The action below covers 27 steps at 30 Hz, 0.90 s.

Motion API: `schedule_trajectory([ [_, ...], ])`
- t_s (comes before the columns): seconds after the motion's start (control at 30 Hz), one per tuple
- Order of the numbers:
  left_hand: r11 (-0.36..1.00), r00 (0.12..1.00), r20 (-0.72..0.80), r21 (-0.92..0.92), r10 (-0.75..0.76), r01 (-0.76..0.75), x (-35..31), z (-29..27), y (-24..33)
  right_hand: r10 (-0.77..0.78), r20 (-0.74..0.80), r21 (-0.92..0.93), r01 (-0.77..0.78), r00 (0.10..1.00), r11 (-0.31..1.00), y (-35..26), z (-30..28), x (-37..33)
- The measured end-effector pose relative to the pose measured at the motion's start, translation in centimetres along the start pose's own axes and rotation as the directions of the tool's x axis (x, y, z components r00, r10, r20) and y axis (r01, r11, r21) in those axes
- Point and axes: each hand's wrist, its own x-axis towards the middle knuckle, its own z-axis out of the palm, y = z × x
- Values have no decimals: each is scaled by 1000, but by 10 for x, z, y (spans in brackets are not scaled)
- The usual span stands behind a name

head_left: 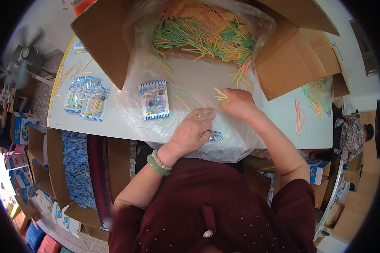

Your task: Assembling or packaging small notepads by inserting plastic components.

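Yellow sticks (221, 95), thin and straight, jut from the closed fingers of my right hand (242, 104), above the clear plastic sheet. My left hand (193, 130), with bent fingers, is closed around a small blue-and-white packet (215, 135); most of this packet is hidden under the hand. Left of it, a stack of filled blue-and-white packets (154, 100) lies on the plastic. A heap of green, yellow, orange and pink sticks (202, 31) fills the far part of the clear plastic bag (135, 55), with loose sticks strewn on my side of it.
Cardboard flaps (100, 42) rise either side of the bag. More filled packets (93, 101) lie on the white table (118, 122) at left; pink sticks (299, 118) and a bag of sticks (318, 97) at right. Below the left edge, a carton holds blue wrappers (78, 168). A person (352, 135) is far right.
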Motion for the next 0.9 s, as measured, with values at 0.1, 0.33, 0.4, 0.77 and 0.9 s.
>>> schedule_trajectory([
  [0.1, 994, 999, -25, -110, -22, 19, -1, -3, -2, 137, -113, 641, -33, 984, 766, 9, 11, 1],
  [0.33, 931, 925, -302, -345, -232, 120, 18, -32, 9, -9, -416, 777, 361, 909, 515, -41, 37, 2],
  [0.4, 942, 950, -255, -322, -178, 90, 31, -35, 16, -61, -476, 627, 388, 877, 675, -44, 60, 13],
  [0.77, 962, 842, -489, -249, -226, 114, 28, 12, -6, -113, -490, 567, 415, 864, 711, -17, 109, 24],
  [0.9, 941, 815, -492, -290, -305, 177, 24, -4, -4, -40, -452, 759, 408, 891, 507, -70, 61, 19],
])
